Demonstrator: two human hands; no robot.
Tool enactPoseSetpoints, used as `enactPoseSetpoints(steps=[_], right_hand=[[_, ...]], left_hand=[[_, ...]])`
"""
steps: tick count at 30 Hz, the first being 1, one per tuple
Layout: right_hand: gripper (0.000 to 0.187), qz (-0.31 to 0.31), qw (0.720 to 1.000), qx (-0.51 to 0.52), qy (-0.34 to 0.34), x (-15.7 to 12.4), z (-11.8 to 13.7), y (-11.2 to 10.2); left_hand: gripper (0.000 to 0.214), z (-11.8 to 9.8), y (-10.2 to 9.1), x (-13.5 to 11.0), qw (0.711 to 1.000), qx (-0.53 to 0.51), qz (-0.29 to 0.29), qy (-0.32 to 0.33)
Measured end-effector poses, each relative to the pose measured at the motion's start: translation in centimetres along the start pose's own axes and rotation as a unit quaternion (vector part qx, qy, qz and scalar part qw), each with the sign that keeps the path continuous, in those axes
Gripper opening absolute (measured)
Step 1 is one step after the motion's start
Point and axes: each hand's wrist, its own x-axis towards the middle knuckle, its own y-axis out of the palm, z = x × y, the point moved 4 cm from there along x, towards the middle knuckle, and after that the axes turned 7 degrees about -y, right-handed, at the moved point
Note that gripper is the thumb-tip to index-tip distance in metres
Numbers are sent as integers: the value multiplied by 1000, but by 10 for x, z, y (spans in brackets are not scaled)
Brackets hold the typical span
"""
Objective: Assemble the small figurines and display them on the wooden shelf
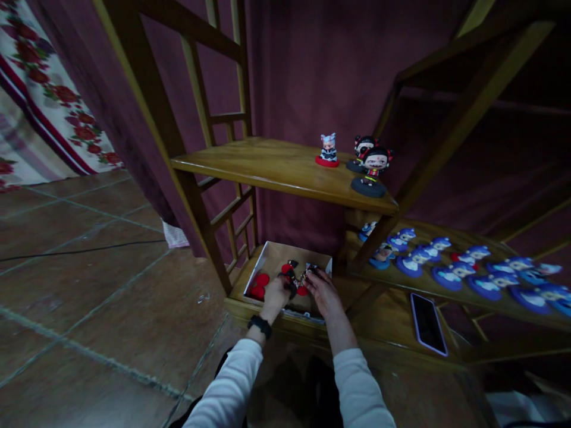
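Observation:
An open white cardboard box [267, 257] stands on the lowest shelf, with red and black pieces inside. My left hand [277, 292] reaches into it, fingers closed around a small dark piece [291, 289], probably a base. Beside it, my right hand [322, 289] curls its fingers around a small black, red and yellow figurine [307, 274], which they partly cover. The two hands are close together over the box. Red round pieces [259, 285] lie at the box's left side. My fingers hide some of the contents.
On the shelf above [267, 160] stand a pale-haired figurine [329, 148] on a red base and two black-haired figurines [373, 169]. Several blue figurines [414, 260] line the right shelf. A phone [428, 324] lies lower right. Wooden posts [196, 220] flank the box.

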Motion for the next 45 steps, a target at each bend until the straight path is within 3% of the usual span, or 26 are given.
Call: enactPoseSetpoints(steps=[2,5,8,15,20,30,34,38,45], right_hand=[[32,3,1000,-8,-19,-2,3,5],[34,15,998,-31,-49,-6,6,14],[36,27,996,-64,-58,-6,2,20],[40,56,981,-147,-113,-3,-6,29],[39,65,968,-188,-151,-9,3,39],[34,81,921,-311,-222,-25,19,50],[32,103,910,-336,-222,-26,21,51],[32,130,919,-309,-206,-25,21,52],[29,128,907,-341,-211,-24,21,51]], left_hand=[[13,-4,-5,2,988,-150,25,-40],[11,-11,-10,-1,936,-335,75,-80],[12,-13,-16,-4,905,-405,98,-83],[12,-11,-27,-8,896,-425,111,-70],[15,-13,-32,-14,899,-413,134,-58],[18,-20,-32,-20,911,-395,118,-29],[16,-15,-32,-18,897,-424,108,-55],[14,-12,-32,-16,884,-447,105,-84],[19,-15,-30,-20,898,-420,95,-87]])
